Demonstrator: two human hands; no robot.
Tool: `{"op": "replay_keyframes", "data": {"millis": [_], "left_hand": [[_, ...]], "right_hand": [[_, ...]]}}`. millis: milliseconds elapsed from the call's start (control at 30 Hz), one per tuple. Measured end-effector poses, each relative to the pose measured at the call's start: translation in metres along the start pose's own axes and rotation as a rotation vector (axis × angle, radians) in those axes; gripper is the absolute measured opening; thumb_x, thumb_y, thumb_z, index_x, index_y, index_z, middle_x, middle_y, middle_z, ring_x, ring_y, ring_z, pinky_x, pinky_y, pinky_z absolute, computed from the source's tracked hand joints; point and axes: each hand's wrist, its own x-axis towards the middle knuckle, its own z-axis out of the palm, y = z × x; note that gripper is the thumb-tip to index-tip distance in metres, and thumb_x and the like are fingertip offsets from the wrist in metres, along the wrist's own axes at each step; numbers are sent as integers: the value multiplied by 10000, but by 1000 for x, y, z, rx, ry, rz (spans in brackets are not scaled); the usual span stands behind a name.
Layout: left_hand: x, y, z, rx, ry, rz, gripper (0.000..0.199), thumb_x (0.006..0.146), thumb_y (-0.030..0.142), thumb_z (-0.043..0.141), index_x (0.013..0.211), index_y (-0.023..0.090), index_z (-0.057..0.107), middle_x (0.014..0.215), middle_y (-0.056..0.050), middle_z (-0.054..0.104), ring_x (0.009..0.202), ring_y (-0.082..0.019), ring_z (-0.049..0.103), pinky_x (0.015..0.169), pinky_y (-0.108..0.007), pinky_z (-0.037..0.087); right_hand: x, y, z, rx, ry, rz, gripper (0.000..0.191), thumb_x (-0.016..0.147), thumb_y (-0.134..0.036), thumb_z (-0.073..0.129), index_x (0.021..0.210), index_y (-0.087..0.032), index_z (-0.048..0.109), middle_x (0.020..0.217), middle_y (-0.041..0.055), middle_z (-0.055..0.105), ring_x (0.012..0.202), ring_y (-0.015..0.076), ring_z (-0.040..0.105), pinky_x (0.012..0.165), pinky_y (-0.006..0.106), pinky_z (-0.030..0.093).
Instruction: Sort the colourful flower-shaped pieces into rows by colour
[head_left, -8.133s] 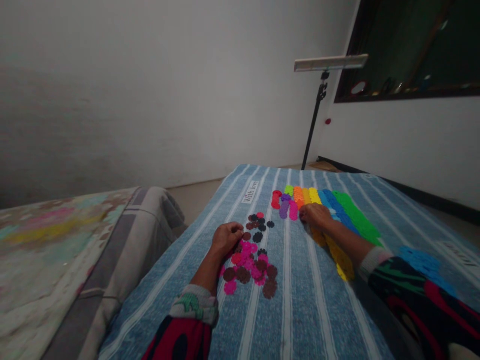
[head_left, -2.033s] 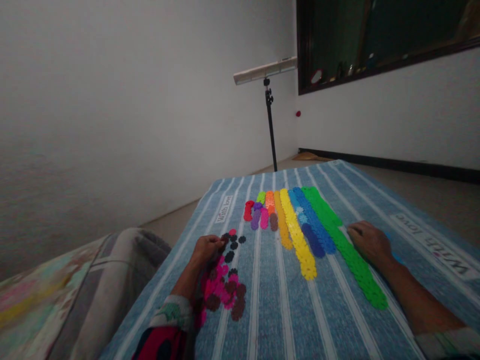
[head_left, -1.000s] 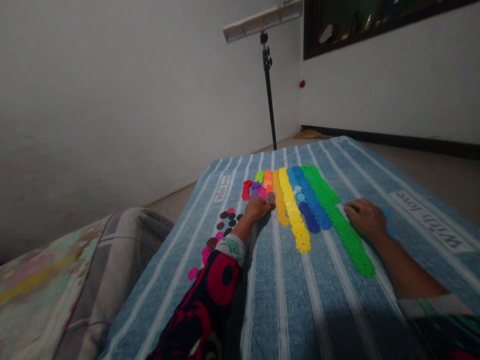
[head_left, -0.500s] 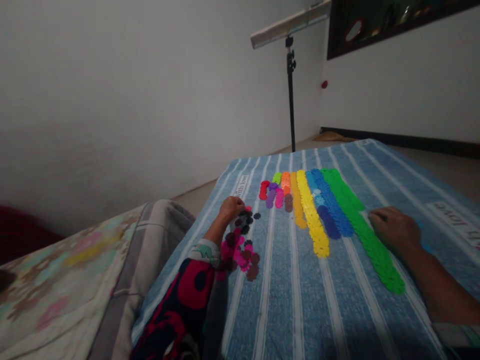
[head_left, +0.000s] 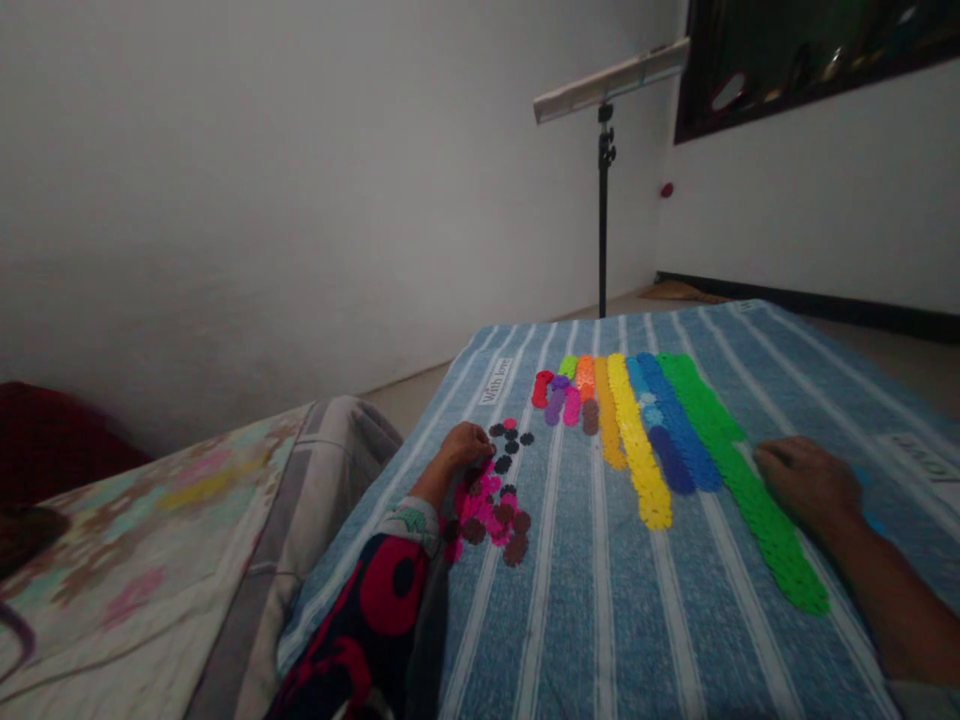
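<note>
My left hand (head_left: 466, 448) is curled, fingertips down, at the left edge of a loose heap of small notched plastic discs. Closest to its fingers are black discs (head_left: 503, 464) and pink discs (head_left: 486, 486), with brown discs (head_left: 516, 549) nearer to me. Whatever the fingers may grip is hidden. My right hand (head_left: 811, 482) rests curled on the cloth, just right of a long row of green discs (head_left: 776, 545); its palm side cannot be seen. Left of the green row lie blue discs (head_left: 694, 450) and yellow discs (head_left: 634, 440) in overlapping rows.
A blue striped cloth (head_left: 570, 620) covers the work surface. Shorter rows, among them red discs (head_left: 541, 389) and orange discs (head_left: 586, 375), lie toward the far side. A floral-covered surface (head_left: 150, 560) stands at left, and a lamp stand (head_left: 603, 230) is behind.
My left hand has drawn back toward me, from the black discs to beside the pink ones, uncovering more black discs. My right hand stays by the green row. The view has shifted slightly.
</note>
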Motion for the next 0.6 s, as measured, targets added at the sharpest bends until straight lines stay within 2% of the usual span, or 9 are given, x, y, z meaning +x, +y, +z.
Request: {"op": "replay_keyframes", "data": {"millis": [67, 200, 300, 433, 500, 600], "left_hand": [[1, 0, 1, -27, -1, -15, 115, 568, 204, 738, 548, 172, 630, 511, 12, 600, 588, -154, 589, 572, -254, 411], [5, -4, -3, -231, -44, -22, 177, 550, 137, 697, 488, 176, 536, 546, -9, 645, 682, -183, 671, 612, -247, 471], [6, 2, -8, -301, -42, 23, 140, 569, 126, 653, 500, 178, 543, 585, -9, 678, 729, -183, 692, 651, -240, 491], [7, 35, 2, -277, -50, 154, 85, 614, 169, 641, 550, 170, 585, 593, 1, 675, 666, -162, 662, 610, -232, 458], [8, 57, 17, -334, -128, 220, 73, 632, 177, 635, 572, 166, 595, 615, -12, 687, 659, -162, 661, 590, -232, 445], [12, 88, 46, -370, -162, 313, 77, 634, 157, 630, 565, 163, 596, 652, -27, 699, 696, -164, 670, 616, -235, 460]], "right_hand": [[0, 0, 1, -3, 3, -2, 385, 835, -436, 441, 836, -231, 767, 979, 77, 723, 837, 254, 650, 692, 387, 479], [0, -3, 3, 20, 29, -4, 349, 837, -422, 464, 824, -246, 766, 959, 51, 723, 827, 223, 649, 696, 354, 478], [0, -6, 3, 34, 51, -28, 327, 837, -396, 472, 796, -247, 761, 932, 49, 723, 809, 214, 646, 693, 344, 474], [0, -10, 1, 30, 51, -22, 336, 849, -384, 457, 800, -243, 759, 931, 50, 722, 817, 208, 651, 695, 335, 468], [-1, -11, 1, 32, 60, -14, 330, 846, -382, 463, 808, -244, 760, 937, 48, 723, 826, 208, 654, 697, 332, 467], [-1, -12, 1, 41, 78, -22, 317, 840, -375, 471, 792, -246, 755, 919, 44, 724, 804, 206, 650, 681, 328, 459]]}}
